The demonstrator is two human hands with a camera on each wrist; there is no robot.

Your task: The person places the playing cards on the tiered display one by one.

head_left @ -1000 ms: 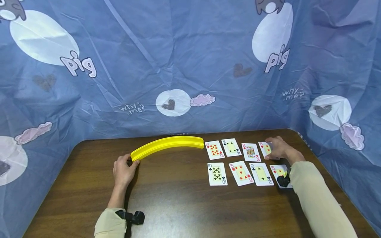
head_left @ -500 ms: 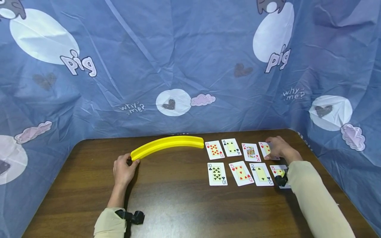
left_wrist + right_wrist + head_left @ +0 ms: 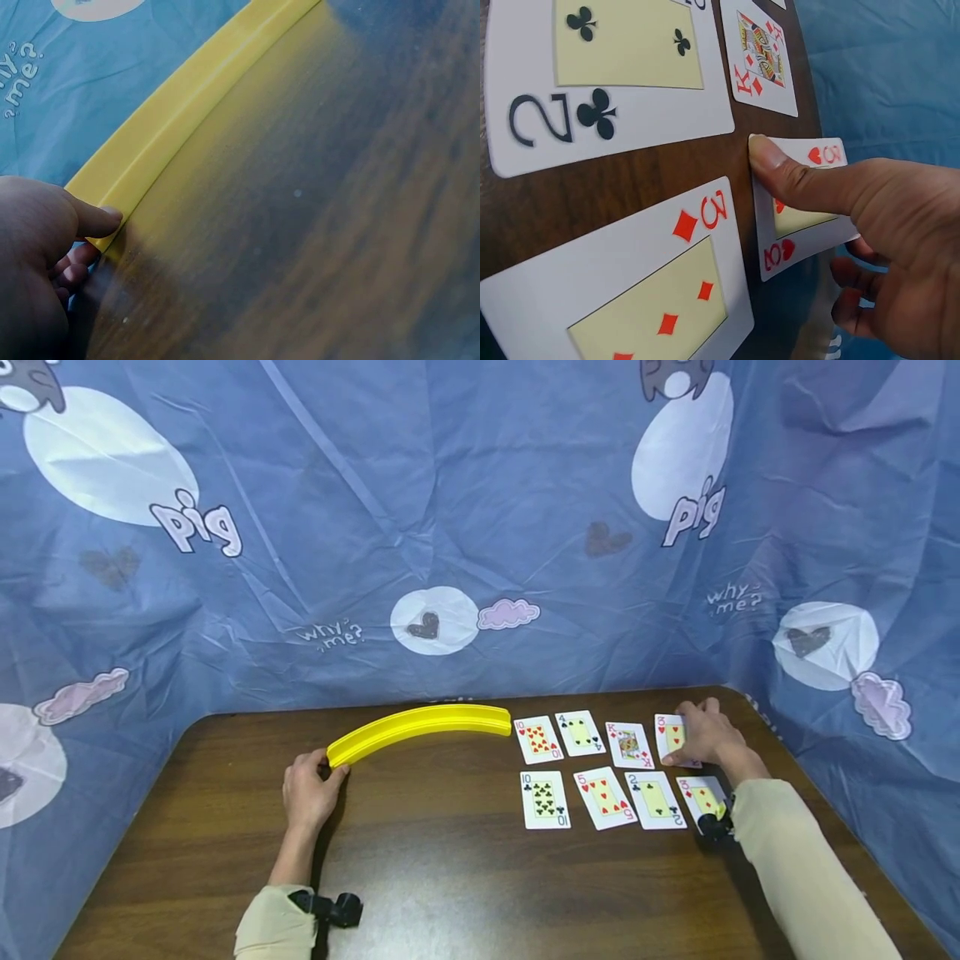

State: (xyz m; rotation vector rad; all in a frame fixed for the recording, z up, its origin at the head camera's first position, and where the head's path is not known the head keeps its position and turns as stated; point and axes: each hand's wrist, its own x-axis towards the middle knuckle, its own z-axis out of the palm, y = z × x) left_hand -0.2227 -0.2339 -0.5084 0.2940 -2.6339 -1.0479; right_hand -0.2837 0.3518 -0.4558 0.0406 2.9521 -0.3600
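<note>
At the left, my left hand (image 3: 309, 793) pinches the near end of a yellow curved card holder (image 3: 420, 727), a long grooved strip. The thumb lies over the holder's (image 3: 161, 127) front side in the left wrist view, with curled fingers beneath. At the far right, my right hand (image 3: 708, 735) holds the three of hearts (image 3: 667, 731). In the right wrist view the thumb lies across the face of this playing card (image 3: 806, 217), the fingers are at its far edge, and it bows slightly. The three of diamonds (image 3: 699, 795) lies just nearer, partly behind the wrist camera.
Also in the far row are the ten of hearts (image 3: 537, 740), four of spades (image 3: 580, 733) and king of diamonds (image 3: 630, 745). Nearer lie the ten of clubs (image 3: 545, 800), five of hearts (image 3: 604, 798) and two of clubs (image 3: 656, 800). Blue cloth (image 3: 450, 527) hangs behind the wooden table (image 3: 450, 877).
The right hand has shifted slightly right, and the three of hearts has turned a little straighter under it. More of the three of diamonds shows. The left hand and the card holder stay put.
</note>
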